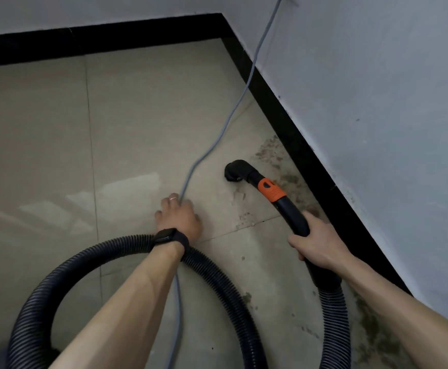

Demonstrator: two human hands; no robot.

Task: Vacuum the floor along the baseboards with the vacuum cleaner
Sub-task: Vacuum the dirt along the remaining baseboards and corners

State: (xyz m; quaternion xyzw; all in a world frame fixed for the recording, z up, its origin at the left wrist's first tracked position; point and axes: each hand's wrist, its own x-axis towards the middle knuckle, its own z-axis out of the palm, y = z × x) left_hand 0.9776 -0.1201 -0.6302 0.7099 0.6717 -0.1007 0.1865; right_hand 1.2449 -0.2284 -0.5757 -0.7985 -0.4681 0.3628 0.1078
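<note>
Dirty floor (pixel 137 115) by the baseboard (pixel 297 145): right hand (pixel 318 249) fingers (pixel 295 241) wrap the black, orange-collared vacuum wand (pixel 292 209); left hand (pixel 179 217) seemingly grips the cord (pixel 217 137).

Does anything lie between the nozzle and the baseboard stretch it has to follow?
Not beside the nozzle. Farther ahead, the grey cord crosses the right baseboard near the corner; the left hand grips it.

The nozzle (pixel 234 170) sits on the floor (pixel 44 129) near the right-hand baseboard (pixel 284 123), dirt (pixel 289 179) between them. Left of it the cable (pixel 219 134) passes through the left hand (pixel 180 217) — the hose (pixel 65 270) loops under that wrist, round to the handle (pixel 296 217) in the right hand (pixel 316 249).
</note>
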